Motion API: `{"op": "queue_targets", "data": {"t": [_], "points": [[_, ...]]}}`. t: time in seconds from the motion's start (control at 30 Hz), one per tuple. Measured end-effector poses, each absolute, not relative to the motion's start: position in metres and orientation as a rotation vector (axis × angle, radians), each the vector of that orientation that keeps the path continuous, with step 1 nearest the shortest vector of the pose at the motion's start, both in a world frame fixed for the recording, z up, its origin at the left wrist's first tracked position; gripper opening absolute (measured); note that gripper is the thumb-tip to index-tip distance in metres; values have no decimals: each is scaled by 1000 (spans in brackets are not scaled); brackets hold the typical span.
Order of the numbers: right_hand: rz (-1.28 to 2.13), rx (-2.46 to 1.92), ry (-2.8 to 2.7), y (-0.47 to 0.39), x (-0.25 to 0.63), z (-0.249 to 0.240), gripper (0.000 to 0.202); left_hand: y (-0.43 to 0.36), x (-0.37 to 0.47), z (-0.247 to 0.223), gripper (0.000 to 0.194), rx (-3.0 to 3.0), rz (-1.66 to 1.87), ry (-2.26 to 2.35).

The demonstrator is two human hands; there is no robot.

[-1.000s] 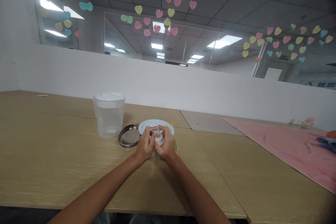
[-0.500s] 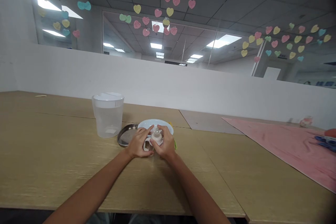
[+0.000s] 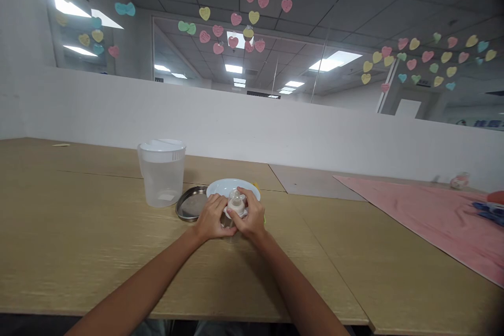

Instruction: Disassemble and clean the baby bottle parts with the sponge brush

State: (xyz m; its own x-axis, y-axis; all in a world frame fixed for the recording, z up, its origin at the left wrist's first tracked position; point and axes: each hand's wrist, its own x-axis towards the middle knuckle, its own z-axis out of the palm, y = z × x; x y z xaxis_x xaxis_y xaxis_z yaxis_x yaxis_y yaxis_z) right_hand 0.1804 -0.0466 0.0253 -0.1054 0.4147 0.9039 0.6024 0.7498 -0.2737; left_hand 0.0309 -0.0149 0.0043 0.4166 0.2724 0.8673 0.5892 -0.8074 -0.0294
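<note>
Around the bottle [image 3: 236,206] between your hands, the jug [image 3: 163,181] stands at ten o'clock, the tray [image 3: 191,205] at nine, its rim partly behind your left hand [image 3: 211,219], which wraps the bottle's mostly hidden body. The plate [image 3: 226,185], half-covered, sits at twelve; the table edge [image 3: 220,317], six. Your right hand [image 3: 252,215] pinches the collar [image 3: 236,213]. The cloth [image 3: 425,215], at three, runs out of view.

A clear, white-collared bottle [image 3: 236,206] with a domed top is held roughly upright between the fingers [image 3: 252,200].
</note>
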Motion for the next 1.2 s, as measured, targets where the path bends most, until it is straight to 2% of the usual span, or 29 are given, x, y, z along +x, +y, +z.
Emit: {"op": "queue_targets", "data": {"t": [0.33,0.7,0.83,1.03,1.2], "points": [[-110,-866,-1675,-44,181,23,49,-18,33,6,33,-2314,-1372,-712],[-409,-726,-1667,-46,175,24,50,-15,31,3,28,-2353,-1362,-785],[-441,-697,-1583,-43,173,22,53,-15,32,4,31,-2385,-1347,-780],[-179,-806,-1365,-39,173,26,51,-15,30,4,47,-2421,-1337,-791],[272,-855,-1119,-32,179,34,60,-15,29,6,49,-2445,-1335,-797]]}}
